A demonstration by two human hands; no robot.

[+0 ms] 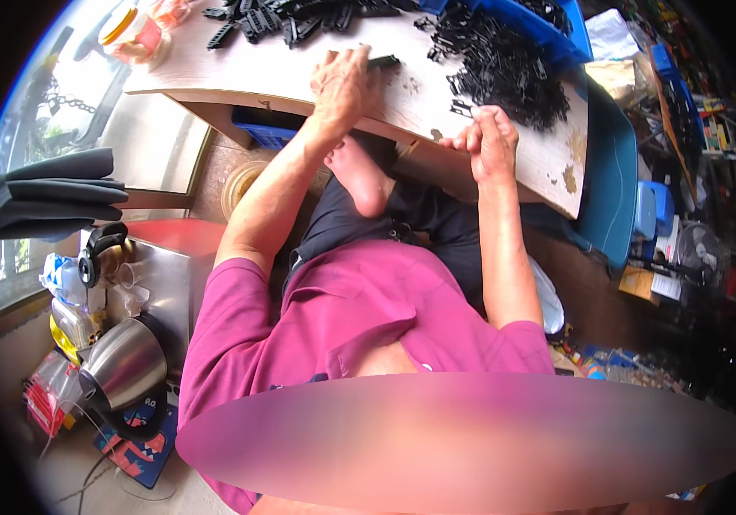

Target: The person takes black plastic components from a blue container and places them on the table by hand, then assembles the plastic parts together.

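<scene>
My left hand (346, 86) is at the table's near side, its fingers curled over a dark elongated plastic piece (383, 63) that sticks out past them to the right. The fingers partly hide that piece. Farther right, my right hand (490, 142) is closed in a pinch, with a small black plastic clip (461, 108) at its fingertips. Just beyond it spreads a heap of similar small black clips (514, 81). Several longer black plastic pieces (299, 21) lie piled at the table's far edge, beyond my left hand.
A blue bin (578, 39) stands behind the clip heap on the pale table (214, 69). At the far left is a jar (132, 39) with an orange lid. A teal plastic chair (608, 163) adjoins the right edge. A steel kettle (128, 365) stands at lower left.
</scene>
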